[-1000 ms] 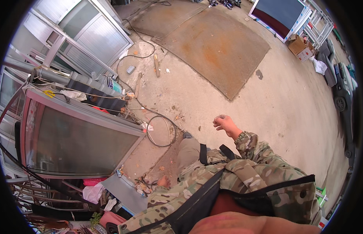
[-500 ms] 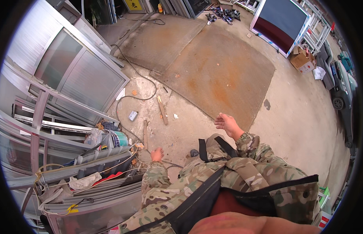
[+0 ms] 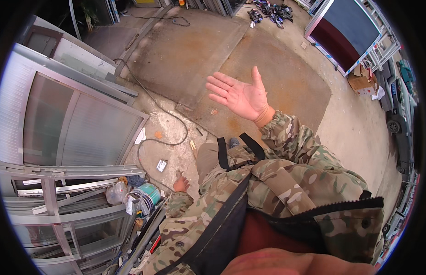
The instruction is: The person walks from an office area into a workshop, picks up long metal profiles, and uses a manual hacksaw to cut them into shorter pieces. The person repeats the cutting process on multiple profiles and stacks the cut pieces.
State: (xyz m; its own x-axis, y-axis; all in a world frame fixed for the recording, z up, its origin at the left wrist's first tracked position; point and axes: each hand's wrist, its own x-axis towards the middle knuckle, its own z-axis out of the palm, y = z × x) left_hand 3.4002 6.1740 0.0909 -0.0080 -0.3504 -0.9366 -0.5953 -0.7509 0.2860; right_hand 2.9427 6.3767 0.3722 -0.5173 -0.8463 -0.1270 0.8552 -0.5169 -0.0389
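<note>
**Open hand over a concrete yard**

The right hand [image 3: 240, 97] is raised, palm open, fingers spread, holding nothing. The left hand [image 3: 181, 184] hangs low and empty near a cable [image 3: 172, 117] on the stained concrete floor [image 3: 286, 87]. Window frames [image 3: 71, 133] lean at left.

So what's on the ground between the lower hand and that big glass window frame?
In the head view, a small flat box and a black cable lie on the concrete between the left hand and the glass frame.

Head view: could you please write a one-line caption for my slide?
Right hand raised open and empty above rusty metal plate; left hand low near framed glass panels.
</note>
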